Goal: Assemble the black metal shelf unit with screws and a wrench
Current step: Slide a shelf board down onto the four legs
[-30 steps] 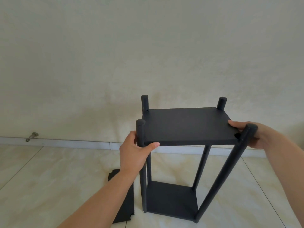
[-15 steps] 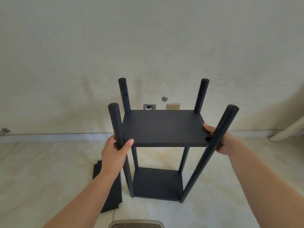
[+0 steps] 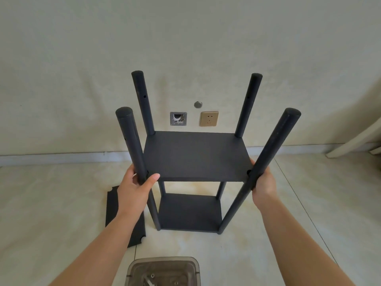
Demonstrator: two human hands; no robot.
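Note:
The black metal shelf unit stands on the floor on four round posts, with a bottom shelf fixed low down. A second black shelf panel sits partway down the posts, level. My left hand grips its near left corner beside the front left post, thumb on top. My right hand holds the near right corner behind the front right post. A third loose black panel with notched corners lies flat on the floor to the left.
A translucent plastic tub with screws and a metal tool sits at the bottom edge in front of me. The wall behind carries a gold socket and an open junction box. A white furniture leg leans at the far right.
The middle panel has slid down the posts, so more post length stands above it. My view has tilted down, bringing the tub into sight. Both hands kept their hold on the panel corners.

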